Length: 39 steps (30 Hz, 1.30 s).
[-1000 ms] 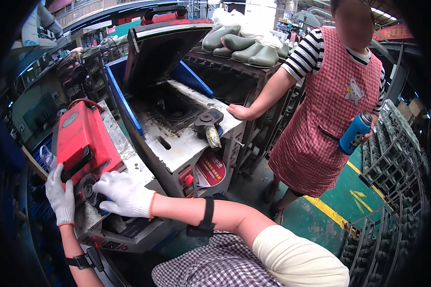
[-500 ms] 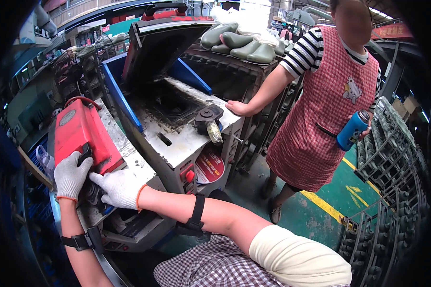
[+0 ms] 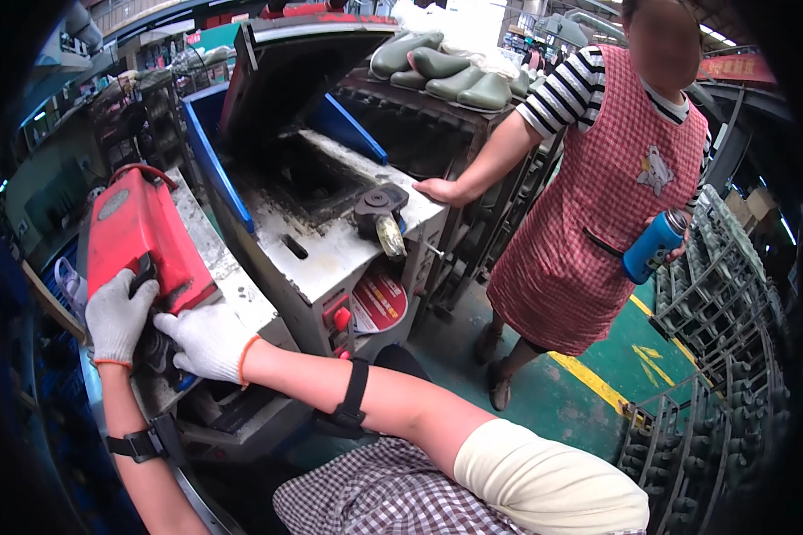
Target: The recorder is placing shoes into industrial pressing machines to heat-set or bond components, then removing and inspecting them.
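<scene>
My left hand, in a white knit glove with an orange cuff, is closed around a black handle at the front of a red machine cover. My right hand, gloved alike, lies just beside it at the cover's lower edge. Its forefinger points toward the left hand, and the other fingers curl down by a dark, glossy item. What the right fingers grip is partly hidden. Both hands are over the near end of a white machine bench.
A second machine with a raised dark lid and blue side panels stands beyond. Green boots lie on a rack. At right, a person in a red checked apron rests one hand on that machine and holds a blue bottle. Racks stand farther right.
The whole view has shifted slightly, moving things a little left and up. My hands keep about the same places on the red cover.
</scene>
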{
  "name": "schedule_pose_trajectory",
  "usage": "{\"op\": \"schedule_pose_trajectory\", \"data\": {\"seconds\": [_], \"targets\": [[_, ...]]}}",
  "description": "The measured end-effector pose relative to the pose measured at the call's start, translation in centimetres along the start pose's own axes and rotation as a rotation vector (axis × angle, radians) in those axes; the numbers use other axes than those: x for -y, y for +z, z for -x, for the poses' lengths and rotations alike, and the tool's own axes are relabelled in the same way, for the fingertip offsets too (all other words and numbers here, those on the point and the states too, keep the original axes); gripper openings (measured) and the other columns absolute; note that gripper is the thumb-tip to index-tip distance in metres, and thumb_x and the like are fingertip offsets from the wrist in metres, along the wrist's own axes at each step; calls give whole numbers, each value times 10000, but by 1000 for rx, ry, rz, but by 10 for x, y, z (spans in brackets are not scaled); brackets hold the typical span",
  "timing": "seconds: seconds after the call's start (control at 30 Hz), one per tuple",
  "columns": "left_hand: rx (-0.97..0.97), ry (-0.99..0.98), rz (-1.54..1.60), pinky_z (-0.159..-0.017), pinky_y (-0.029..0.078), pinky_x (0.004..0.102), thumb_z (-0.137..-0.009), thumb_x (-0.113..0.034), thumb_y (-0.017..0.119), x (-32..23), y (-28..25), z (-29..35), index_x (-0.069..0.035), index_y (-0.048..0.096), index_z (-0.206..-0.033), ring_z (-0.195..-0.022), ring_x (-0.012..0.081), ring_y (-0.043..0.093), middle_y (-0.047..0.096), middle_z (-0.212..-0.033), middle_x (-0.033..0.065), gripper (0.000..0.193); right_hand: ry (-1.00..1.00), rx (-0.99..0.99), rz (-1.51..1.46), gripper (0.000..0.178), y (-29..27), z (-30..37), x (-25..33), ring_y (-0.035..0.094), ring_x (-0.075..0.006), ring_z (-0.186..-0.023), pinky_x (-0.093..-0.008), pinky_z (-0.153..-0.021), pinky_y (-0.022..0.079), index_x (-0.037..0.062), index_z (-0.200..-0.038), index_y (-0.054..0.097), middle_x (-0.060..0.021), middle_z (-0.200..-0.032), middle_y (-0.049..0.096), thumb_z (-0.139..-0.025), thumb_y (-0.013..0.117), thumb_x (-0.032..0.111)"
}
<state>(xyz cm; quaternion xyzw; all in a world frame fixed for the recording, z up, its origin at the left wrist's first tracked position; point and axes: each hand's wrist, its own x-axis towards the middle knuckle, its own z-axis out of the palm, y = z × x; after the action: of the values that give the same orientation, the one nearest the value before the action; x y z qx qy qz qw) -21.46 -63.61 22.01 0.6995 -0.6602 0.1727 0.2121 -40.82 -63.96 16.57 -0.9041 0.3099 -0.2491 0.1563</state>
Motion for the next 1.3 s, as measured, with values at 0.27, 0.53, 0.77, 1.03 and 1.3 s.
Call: {"op": "schedule_pose_trajectory", "data": {"seconds": [0.27,0.53,0.77,1.03,1.3], "targets": [[-37,14,107,-805,567,518,-913,-379,763,-8,-6,12,-81,749,-1012,-894,402,739,758,-907,190,314,-28,-10,-74,511,-3,6,3,741,-414,-922,-534,-804,588,75,-1348,580,-213,-1000,739,-882,721,231],[-353,160,76,-1200,404,524,-840,-199,763,-1,-4,64,-122,680,-1356,-1343,380,591,689,-1347,150,528,-84,-67,0,613,-6,7,3,762,-365,-1048,-479,-921,592,109,-1468,610,-179,-1210,764,-903,762,295],[-254,-202,255,-1208,432,477,-876,-222,785,38,-1,190,-118,611,-1469,-1414,370,553,621,-1481,162,627,-16,-2,-34,655,0,1,4,749,-375,-1095,-481,-951,582,163,-1494,613,-182,-1211,770,-889,791,339],[-75,-784,-28,-1206,429,460,-936,-350,722,114,-35,331,-89,575,-1516,-1422,383,553,590,-1530,203,653,10,14,11,645,-1,4,14,759,-371,-1036,-472,-921,589,183,-1490,623,-169,-1148,787,-887,800,330],[122,-1233,-214,-1209,417,491,-929,-480,659,164,-73,434,-62,505,-1578,-1464,435,503,510,-1600,263,787,13,-39,5,618,-1,4,12,764,-354,-1052,-447,-913,595,191,-1467,640,-162,-1169,787,-886,817,304]]}}
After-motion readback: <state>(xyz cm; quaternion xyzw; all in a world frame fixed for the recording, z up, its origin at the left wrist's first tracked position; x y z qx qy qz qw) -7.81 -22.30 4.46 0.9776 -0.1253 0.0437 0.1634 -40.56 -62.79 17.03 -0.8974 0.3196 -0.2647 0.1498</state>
